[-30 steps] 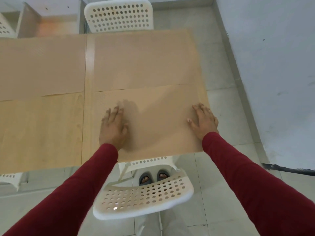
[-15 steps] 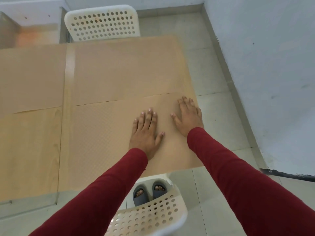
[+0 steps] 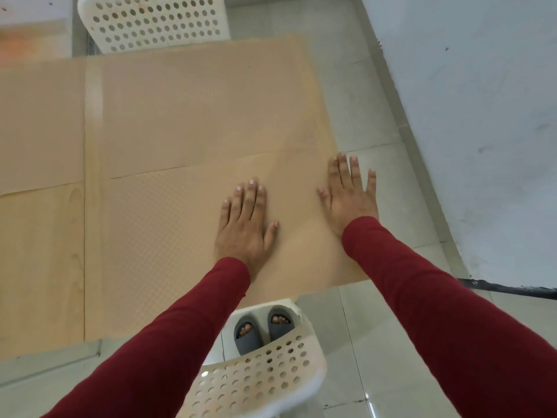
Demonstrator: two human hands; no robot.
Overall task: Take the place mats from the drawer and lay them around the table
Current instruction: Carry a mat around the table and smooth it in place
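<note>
Wooden table [image 3: 42, 251] carries tan place mats; my left hand [image 3: 244, 224] and right hand [image 3: 351, 194] press the near mat [image 3: 168, 236], fingers straight, slightly spread.

The near place mat [image 3: 168, 236] looks matt and tan, with a fine embossed dot texture, perhaps rubbery plastic; the far mat [image 3: 205, 116] has the same dull finish. The desk [image 3: 39, 260] shows pale wood grain, smooth with a slight sheen. Both chairs, far [image 3: 156, 22] and near [image 3: 265, 378], are glossy white perforated plastic. The floor [image 3: 376, 342] is shiny pale tile. The sleeves [image 3: 168, 342] are soft matt red cloth
</note>
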